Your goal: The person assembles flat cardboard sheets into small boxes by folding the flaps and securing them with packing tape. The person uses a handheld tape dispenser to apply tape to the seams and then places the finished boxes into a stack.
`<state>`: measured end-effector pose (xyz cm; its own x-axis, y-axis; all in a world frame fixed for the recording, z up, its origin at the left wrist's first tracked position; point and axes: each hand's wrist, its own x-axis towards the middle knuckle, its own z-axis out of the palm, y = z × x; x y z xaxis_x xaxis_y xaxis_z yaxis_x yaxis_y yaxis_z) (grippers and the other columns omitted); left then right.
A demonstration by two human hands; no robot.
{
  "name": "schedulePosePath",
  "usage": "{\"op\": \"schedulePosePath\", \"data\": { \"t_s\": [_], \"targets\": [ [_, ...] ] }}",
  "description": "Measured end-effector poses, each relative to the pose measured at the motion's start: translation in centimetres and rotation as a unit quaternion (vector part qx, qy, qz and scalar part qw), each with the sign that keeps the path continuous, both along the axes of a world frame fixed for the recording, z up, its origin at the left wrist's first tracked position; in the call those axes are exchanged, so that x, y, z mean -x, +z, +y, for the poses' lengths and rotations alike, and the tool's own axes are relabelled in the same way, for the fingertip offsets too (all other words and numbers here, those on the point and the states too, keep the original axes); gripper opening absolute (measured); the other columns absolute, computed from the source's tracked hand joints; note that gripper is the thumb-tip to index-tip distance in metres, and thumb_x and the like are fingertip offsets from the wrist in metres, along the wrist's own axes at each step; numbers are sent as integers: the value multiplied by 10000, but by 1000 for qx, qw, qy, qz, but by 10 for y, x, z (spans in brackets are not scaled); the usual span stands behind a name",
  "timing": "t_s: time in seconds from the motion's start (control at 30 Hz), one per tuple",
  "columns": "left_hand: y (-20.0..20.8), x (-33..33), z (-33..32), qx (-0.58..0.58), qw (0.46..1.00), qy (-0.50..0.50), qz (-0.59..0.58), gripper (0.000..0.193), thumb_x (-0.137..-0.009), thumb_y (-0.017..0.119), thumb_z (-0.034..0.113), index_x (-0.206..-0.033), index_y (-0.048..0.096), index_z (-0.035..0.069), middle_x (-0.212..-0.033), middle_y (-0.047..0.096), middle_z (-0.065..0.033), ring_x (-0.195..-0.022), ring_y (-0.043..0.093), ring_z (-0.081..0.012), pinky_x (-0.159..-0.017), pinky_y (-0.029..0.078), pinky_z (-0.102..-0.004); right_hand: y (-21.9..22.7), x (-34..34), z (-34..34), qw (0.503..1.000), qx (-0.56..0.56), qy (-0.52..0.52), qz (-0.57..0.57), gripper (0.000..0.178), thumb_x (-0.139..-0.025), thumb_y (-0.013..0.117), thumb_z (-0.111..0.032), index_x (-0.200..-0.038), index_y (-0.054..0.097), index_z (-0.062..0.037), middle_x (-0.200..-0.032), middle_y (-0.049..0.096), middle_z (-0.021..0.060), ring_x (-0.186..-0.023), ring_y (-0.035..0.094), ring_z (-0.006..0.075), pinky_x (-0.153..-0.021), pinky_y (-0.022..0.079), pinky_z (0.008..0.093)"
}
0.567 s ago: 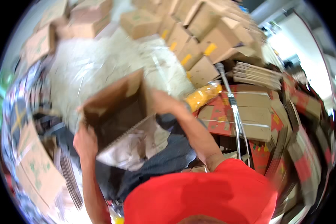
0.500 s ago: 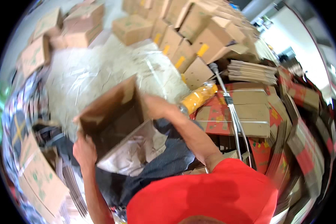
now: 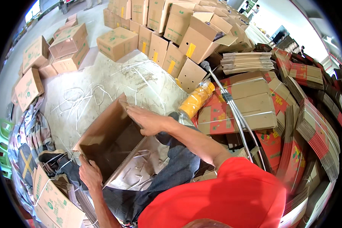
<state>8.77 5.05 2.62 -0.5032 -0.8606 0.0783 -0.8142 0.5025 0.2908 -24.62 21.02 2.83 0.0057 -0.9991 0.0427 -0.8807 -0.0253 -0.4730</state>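
An open cardboard box [image 3: 104, 127] with a bare brown inside is tilted between my legs, its opening toward me. My left hand [image 3: 90, 174] grips its near left corner, the fingers bent at the edge. My right hand [image 3: 147, 119] lies against the box's right end, fingers stretched out flat and pointing to the far corner. Beneath the near edge of the box is a pale, creased sheet [image 3: 146, 167] between my dark trouser legs.
Bundled flat cartons [image 3: 250, 102] lie at the right, with a metal pole [image 3: 237, 117] across them. A yellow tape-wrapped roll [image 3: 197, 99] lies near my right knee. Assembled boxes [image 3: 178, 24] are stacked far off. Loose white straps [image 3: 81, 98] litter the floor. Tied cartons [image 3: 57, 201] lean at left.
My right hand has shifted left over the box's end, and its fingers now show stretched flat. My left hand stays at the near left corner. The whole view has shifted and become sharper.
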Motion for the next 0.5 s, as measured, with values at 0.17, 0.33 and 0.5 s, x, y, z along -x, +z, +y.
{"op": "schedulePosePath", "data": {
  "t_s": [0.17,0.33,0.5],
  "targets": [
    [-13,-2,-3,-5,1000,-3,5,583,-996,623,257,-1477,422,-3,-925,702,-347,-888,687,-531,-788,527,-613,-21,2,4,985,-35,65,-156,929,-811,790,-244,-1563,367,99,-1696,221,321,-1586,204,458,-1304,209,468],
    [-23,-10,-5,-87,984,-135,71,684,-992,666,388,-1474,450,-45,-1026,706,-338,-987,666,-549,-870,527,-593,-19,-3,-21,974,-156,68,-149,736,-901,746,-508,-1409,630,11,-1717,234,262,-1587,190,446,-1286,226,485],
    [8,-18,7,-386,897,-156,151,597,-935,730,376,-1329,628,-61,-1009,725,-277,-873,715,-398,-839,567,-437,-18,-13,-32,977,-192,96,-13,624,-940,649,-606,-1209,792,-61,-1713,286,209,-1557,237,418,-1260,244,504]
  ]
}}
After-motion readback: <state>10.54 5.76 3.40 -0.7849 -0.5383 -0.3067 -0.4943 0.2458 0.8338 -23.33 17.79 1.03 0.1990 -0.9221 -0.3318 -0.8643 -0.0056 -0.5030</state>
